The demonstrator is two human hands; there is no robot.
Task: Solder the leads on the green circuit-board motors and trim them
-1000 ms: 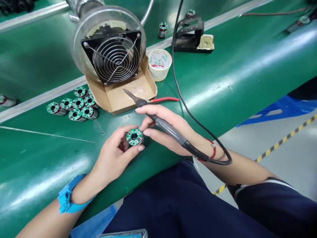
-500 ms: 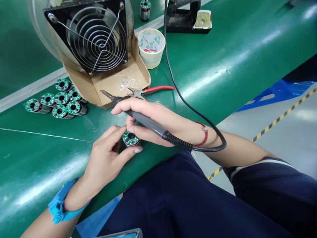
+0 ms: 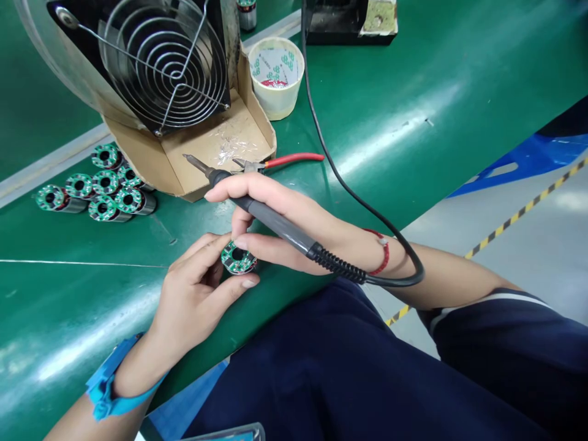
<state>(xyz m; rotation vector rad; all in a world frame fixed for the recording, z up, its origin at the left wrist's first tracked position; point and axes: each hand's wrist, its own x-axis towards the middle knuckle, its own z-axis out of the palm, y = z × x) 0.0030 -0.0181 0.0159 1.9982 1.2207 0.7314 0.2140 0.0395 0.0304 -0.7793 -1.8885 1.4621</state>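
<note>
Cylinder point(image 3: 232, 263), ring-topped in green circuitry, is nearside of the brown cardboard tray point(image 3: 156, 171), left hand point(image 3: 186, 294) curled round it; right hand point(image 3: 285, 223) grips a grey soldering iron point(image 3: 280, 225), thumb at the rim. Similar cylinders point(image 3: 105, 184) crowd the tray's left; beneath, glossy green bench point(image 3: 390, 79); behind, black grilled fan point(image 3: 177, 76), cut off. Right fingertips' pinch is unclear.

Right hand point(image 3: 303, 208): thumb tip is now overlapping the rim of the green-topped cylinder point(image 3: 236, 264), no longer sitting beside it.
Pliers point(image 3: 294, 159): metal jaws are now showing beyond the soldering iron point(image 3: 275, 222).
View: fan point(image 3: 179, 76) is looming larger; stand point(image 3: 340, 37) is losing its top.
</note>
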